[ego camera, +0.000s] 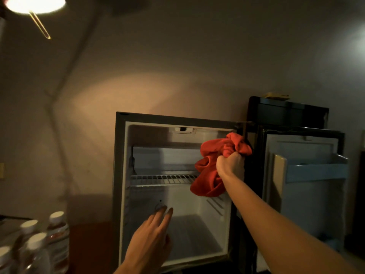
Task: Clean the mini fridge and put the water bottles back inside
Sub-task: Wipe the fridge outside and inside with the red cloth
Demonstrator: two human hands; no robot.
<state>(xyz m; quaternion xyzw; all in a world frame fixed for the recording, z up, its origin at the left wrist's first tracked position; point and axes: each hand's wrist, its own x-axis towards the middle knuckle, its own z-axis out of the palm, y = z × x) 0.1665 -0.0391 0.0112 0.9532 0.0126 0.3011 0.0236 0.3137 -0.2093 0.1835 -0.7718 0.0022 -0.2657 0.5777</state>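
The mini fridge (120, 175) stands open in the middle, its white inside bare except for a wire shelf (162, 177). Its door (304, 175) swings out to the right. My right hand (231, 165) grips a bunched red cloth (209, 175) at the fridge's upper right inner edge. In front of the lower compartment my left hand (152, 238) reaches forward with straight fingers, holding nothing. Several water bottles (35, 244) with white caps stand at the lower left, outside the fridge.
A lit lamp (33, 4) hangs at the top left. A dark cabinet (288, 113) with a small yellowish object on top stands behind the fridge door. The wall runs behind everything. The room is dim.
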